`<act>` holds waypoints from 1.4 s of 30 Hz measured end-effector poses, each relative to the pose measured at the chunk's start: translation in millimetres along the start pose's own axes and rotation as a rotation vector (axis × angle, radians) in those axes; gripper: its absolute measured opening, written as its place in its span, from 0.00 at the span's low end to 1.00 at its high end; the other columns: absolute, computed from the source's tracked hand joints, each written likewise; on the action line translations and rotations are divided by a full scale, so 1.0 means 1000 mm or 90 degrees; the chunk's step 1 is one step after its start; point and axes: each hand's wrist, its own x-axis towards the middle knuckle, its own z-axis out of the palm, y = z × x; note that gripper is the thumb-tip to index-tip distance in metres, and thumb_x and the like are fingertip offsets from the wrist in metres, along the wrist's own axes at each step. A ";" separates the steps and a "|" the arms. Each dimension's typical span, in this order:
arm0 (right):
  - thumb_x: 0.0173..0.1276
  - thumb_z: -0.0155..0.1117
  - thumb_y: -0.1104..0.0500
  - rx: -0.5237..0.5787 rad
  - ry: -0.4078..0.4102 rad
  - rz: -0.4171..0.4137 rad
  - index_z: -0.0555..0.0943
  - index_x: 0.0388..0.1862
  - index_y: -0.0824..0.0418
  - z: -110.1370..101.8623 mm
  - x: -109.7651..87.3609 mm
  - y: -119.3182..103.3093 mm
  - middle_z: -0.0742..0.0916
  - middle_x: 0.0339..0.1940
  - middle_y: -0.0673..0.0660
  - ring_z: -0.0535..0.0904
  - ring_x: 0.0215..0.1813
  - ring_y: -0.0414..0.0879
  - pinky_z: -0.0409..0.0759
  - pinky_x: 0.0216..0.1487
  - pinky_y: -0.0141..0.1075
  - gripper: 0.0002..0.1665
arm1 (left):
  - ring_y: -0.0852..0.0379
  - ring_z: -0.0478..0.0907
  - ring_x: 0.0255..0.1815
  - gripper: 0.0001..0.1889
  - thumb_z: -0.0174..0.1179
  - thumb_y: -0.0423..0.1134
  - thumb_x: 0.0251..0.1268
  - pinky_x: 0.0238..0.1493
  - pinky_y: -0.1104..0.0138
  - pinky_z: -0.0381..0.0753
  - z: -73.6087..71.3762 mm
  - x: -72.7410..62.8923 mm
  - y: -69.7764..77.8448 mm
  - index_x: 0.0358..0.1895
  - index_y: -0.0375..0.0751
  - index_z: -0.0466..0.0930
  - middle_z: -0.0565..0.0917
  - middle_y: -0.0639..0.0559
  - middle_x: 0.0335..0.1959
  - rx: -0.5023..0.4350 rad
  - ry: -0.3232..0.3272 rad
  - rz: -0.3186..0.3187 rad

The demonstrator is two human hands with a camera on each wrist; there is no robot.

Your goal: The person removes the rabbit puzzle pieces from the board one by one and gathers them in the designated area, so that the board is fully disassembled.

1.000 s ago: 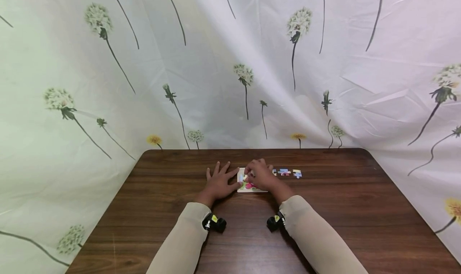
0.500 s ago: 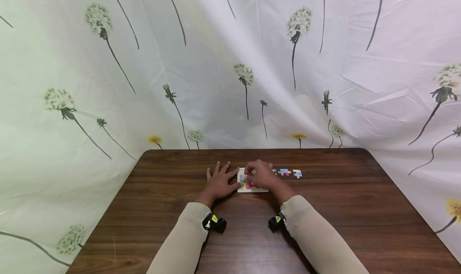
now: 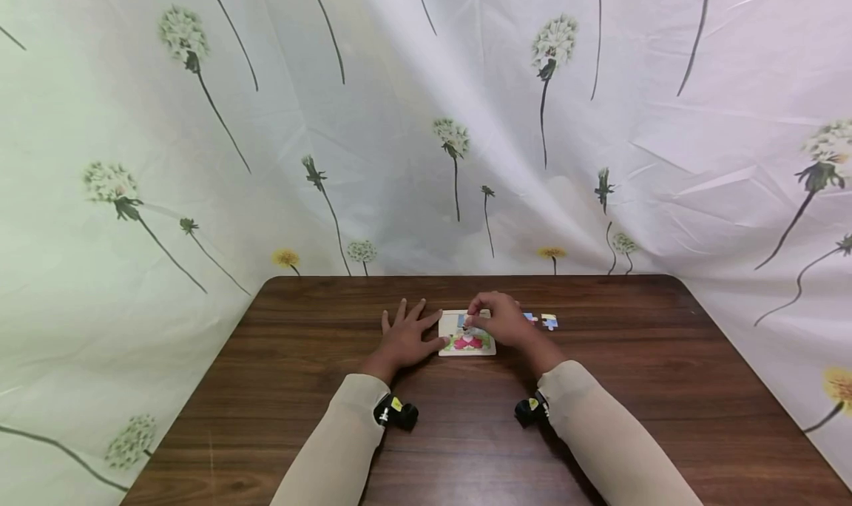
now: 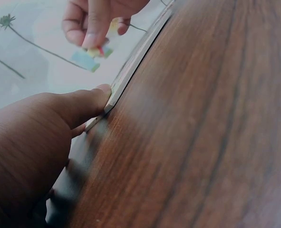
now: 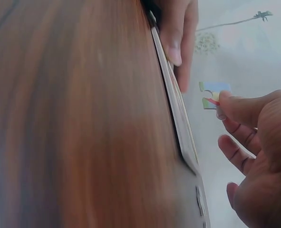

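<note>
A small puzzle board (image 3: 449, 319) lies near the far side of the table, its lower part filled with pink and green picture pieces. Spread flat at the board's left edge, my left hand (image 3: 406, 341) touches it with thumb and index finger. Above the board, my right hand (image 3: 504, 319) pinches a puzzle piece between thumb and index finger. The puzzle piece (image 5: 221, 87) is light blue with green, yellow and red, and hangs clear of the board in both wrist views. My right fingers partly cover it in the head view.
To the right of the board lie loose puzzle pieces (image 3: 549, 321), some partly hidden by my right hand. The brown wooden table (image 3: 599, 402) ends at a white dandelion-printed cloth (image 3: 399, 158) hanging behind it.
My right hand has moved to the right, uncovering more of the board and covering some loose pieces. My left hand has stayed in place.
</note>
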 end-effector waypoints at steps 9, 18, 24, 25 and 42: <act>0.75 0.76 0.60 0.006 0.005 0.031 0.87 0.38 0.55 -0.023 -0.014 0.012 0.89 0.42 0.54 0.86 0.56 0.53 0.82 0.59 0.51 0.05 | 0.29 0.38 0.93 0.39 0.59 0.69 0.77 0.84 0.24 0.34 0.003 0.001 -0.002 0.86 0.62 0.67 0.57 0.44 0.92 0.002 0.011 0.004; 0.73 0.75 0.66 0.020 0.005 0.020 0.87 0.38 0.59 -0.042 -0.024 0.023 0.90 0.44 0.57 0.85 0.51 0.50 0.83 0.57 0.51 0.05 | 0.29 0.37 0.93 0.39 0.59 0.68 0.78 0.84 0.24 0.32 0.001 0.000 -0.002 0.86 0.61 0.67 0.56 0.44 0.92 -0.006 0.017 0.015; 0.73 0.75 0.67 0.017 0.001 0.009 0.87 0.38 0.61 -0.049 -0.030 0.032 0.90 0.41 0.56 0.84 0.50 0.50 0.82 0.62 0.57 0.04 | 0.29 0.37 0.94 0.38 0.58 0.69 0.78 0.85 0.24 0.33 0.002 0.000 -0.004 0.86 0.63 0.66 0.56 0.45 0.92 0.002 0.013 0.012; 0.73 0.75 0.67 0.016 0.000 0.008 0.87 0.38 0.60 -0.050 -0.031 0.032 0.90 0.41 0.56 0.84 0.50 0.50 0.82 0.62 0.56 0.04 | 0.29 0.37 0.94 0.39 0.58 0.69 0.78 0.84 0.24 0.33 0.002 0.000 -0.004 0.86 0.63 0.66 0.56 0.45 0.92 0.002 0.013 0.011; 0.74 0.75 0.65 -0.010 -0.022 0.036 0.90 0.35 0.58 -0.055 -0.038 0.043 0.90 0.37 0.53 0.81 0.44 0.44 0.82 0.51 0.41 0.05 | 0.30 0.38 0.93 0.38 0.58 0.70 0.78 0.85 0.24 0.33 0.004 0.001 -0.005 0.86 0.63 0.67 0.56 0.45 0.92 0.005 0.020 0.011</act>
